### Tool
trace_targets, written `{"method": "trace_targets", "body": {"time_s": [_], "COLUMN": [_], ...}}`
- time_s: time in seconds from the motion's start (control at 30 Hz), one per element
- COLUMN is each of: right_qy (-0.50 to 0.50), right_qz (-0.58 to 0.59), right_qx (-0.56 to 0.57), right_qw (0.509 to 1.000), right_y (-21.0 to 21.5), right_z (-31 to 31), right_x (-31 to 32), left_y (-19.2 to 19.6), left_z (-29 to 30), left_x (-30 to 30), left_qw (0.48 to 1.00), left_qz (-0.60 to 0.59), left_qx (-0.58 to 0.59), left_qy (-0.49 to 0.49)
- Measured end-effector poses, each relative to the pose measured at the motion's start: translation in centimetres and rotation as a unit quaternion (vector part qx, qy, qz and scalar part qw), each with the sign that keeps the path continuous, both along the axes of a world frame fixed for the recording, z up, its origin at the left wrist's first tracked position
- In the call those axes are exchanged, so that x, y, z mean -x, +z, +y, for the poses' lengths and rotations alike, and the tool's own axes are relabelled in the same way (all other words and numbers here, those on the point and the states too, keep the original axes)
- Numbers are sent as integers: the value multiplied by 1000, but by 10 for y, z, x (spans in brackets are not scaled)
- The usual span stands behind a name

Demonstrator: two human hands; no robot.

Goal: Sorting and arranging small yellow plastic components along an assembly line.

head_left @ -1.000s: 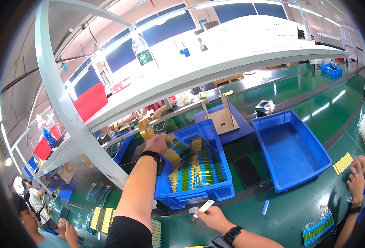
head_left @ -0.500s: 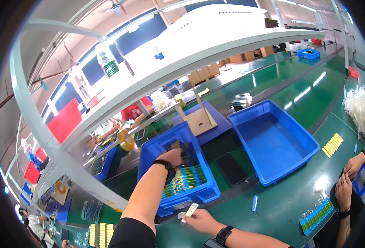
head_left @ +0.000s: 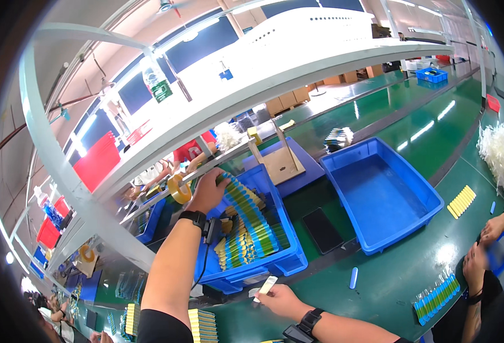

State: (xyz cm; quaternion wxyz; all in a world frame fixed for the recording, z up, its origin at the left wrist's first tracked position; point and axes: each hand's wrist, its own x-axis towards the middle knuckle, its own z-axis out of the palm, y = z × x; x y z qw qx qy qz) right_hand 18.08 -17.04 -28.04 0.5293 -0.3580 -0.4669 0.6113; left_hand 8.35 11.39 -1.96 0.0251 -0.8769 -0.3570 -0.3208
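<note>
My left hand (head_left: pixel 208 191) is closed on the top end of a long strip of joined blue-and-green packets (head_left: pixel 249 214). The strip slants down over a blue plastic bin (head_left: pixel 289 264), its lower end over more packets with yellowish ends (head_left: pixel 234 251) inside. By the bin's near side, low over the green work surface, my right hand (head_left: pixel 280 300) pinches a small flat whitish-yellow strip (head_left: pixel 266 288) between thumb and fingers. Stacked yellow-edged pieces (head_left: pixel 203 326) lie beside my left forearm.
Right of the bin are a black flat device (head_left: pixel 323 230) and a shallow blue tray (head_left: pixel 378 194). A co-worker's hands (head_left: pixel 475 260) rest at the right, near a row of packets (head_left: pixel 436 299) and yellow strips (head_left: pixel 462 202). A white shelf beam (head_left: pixel 320 66) crosses overhead.
My left hand has risen from inside the bin toward its far left corner, lifting the packet strip. My right hand stays nearly in place with its whitish-yellow strip.
</note>
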Motion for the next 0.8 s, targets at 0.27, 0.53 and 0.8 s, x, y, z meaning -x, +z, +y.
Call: {"method": "trace_targets", "body": {"time_s": [0.27,0.53,0.8], "right_qy": [16,17,7], "right_qz": [5,12,14], "right_qx": [18,29,37], "right_qw": [1000,999,999], "right_y": [0,4,7], "right_z": [-3,0,-1], "right_x": [-1,1,1], "left_y": [50,51,13], "left_z": [-19,-32,-48], "left_x": [-4,-1,-2], "left_qw": [974,966,999], "left_qz": [-170,-172,31], "left_qx": [-145,-189,-38], "left_qy": [23,43,-22]}}
